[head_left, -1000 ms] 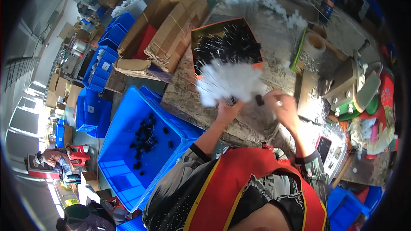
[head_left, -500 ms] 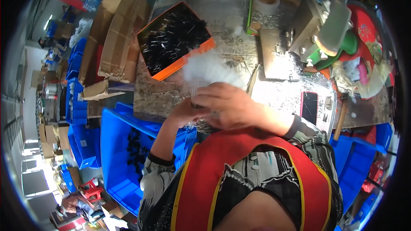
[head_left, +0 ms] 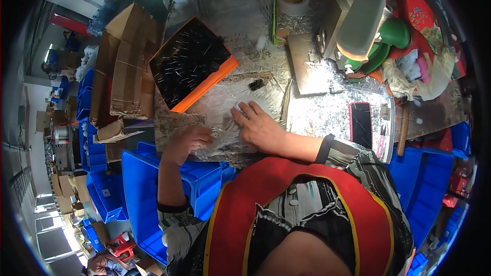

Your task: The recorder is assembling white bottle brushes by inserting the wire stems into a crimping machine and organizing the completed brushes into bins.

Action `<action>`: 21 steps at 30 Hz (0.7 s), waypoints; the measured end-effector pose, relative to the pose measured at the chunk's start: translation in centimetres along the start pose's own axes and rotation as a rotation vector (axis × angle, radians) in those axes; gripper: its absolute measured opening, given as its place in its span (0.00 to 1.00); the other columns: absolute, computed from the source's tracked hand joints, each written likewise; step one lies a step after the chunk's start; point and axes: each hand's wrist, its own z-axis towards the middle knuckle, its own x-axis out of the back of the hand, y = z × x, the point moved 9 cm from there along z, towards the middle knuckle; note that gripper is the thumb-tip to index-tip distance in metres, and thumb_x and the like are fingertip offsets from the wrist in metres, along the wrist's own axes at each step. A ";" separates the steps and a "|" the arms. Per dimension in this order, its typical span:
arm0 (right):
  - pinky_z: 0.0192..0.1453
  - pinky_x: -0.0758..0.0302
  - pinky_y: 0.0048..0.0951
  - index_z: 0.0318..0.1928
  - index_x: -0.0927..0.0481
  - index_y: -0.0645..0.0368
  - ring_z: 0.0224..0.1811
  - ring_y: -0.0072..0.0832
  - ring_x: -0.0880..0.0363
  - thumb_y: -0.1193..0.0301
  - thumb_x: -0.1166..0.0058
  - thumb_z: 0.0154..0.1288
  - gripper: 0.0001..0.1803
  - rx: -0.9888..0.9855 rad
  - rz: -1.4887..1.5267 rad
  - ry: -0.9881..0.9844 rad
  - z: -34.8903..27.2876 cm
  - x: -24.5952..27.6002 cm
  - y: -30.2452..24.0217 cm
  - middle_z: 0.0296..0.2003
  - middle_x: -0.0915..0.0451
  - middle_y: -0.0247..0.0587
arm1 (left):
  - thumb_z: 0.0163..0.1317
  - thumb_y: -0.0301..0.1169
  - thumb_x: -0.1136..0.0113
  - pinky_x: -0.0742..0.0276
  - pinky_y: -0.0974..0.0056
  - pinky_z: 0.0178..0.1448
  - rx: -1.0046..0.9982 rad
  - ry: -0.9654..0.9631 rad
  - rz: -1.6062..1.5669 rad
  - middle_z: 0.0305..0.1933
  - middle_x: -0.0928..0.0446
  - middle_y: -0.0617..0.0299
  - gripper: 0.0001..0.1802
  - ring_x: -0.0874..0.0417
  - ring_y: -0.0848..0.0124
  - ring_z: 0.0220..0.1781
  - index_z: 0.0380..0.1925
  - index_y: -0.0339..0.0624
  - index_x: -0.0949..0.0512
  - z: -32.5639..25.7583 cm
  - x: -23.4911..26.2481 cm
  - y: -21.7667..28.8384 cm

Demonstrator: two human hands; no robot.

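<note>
from where i stand, the left hand [head_left: 188, 142] is loosely curled, its grip impossible to confirm; the pale, blurred wiry bundle [head_left: 229, 112] could splay, in my judgement, if uneven pressure comes from the right hand [head_left: 258, 128], palm down, fingers loosely spread. the orange-edged box [head_left: 207, 89] lies beyond the left hand, the bundle between both hands, a small black brush [head_left: 256, 85] just beyond the right fingertips.
</note>
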 end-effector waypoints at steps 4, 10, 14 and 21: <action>0.57 0.42 0.46 0.21 0.22 0.61 0.54 0.47 0.38 0.68 0.53 0.41 0.10 -0.107 0.067 0.002 0.5 0.2 1.0 0.51 0.35 0.53 | 0.53 0.25 0.51 0.32 0.64 0.52 -0.672 0.143 0.381 0.46 0.30 0.55 0.16 0.27 0.69 0.46 0.43 0.42 0.28 -0.6 -2.8 1.6; 0.58 0.44 0.51 0.29 0.21 0.64 0.55 0.52 0.40 0.64 0.53 0.44 0.16 -0.102 -0.040 0.061 -0.3 -1.2 -1.1 0.51 0.37 0.60 | 0.60 0.35 0.54 0.35 0.62 0.54 -0.517 0.302 -0.613 0.49 0.33 0.57 0.16 0.31 0.67 0.51 0.47 0.42 0.34 4.8 -6.4 -3.9; 0.57 0.44 0.47 0.28 0.22 0.67 0.51 0.51 0.38 0.65 0.49 0.42 0.16 -0.017 0.121 0.098 -0.3 0.2 -1.4 0.49 0.36 0.59 | 0.60 0.34 0.54 0.34 0.59 0.54 -0.384 0.307 -1.007 0.46 0.31 0.56 0.14 0.29 0.64 0.49 0.44 0.39 0.32 5.7 -5.9 -5.8; 0.58 0.42 0.37 0.53 0.39 0.68 0.54 0.45 0.38 0.70 0.50 0.52 0.28 -0.477 0.498 0.478 -3.9 9.5 8.2 0.50 0.35 0.56 | 0.59 0.29 0.54 0.34 0.56 0.54 -0.727 0.266 -0.823 0.45 0.30 0.55 0.11 0.30 0.64 0.50 0.41 0.39 0.31 0.6 -7.6 2.4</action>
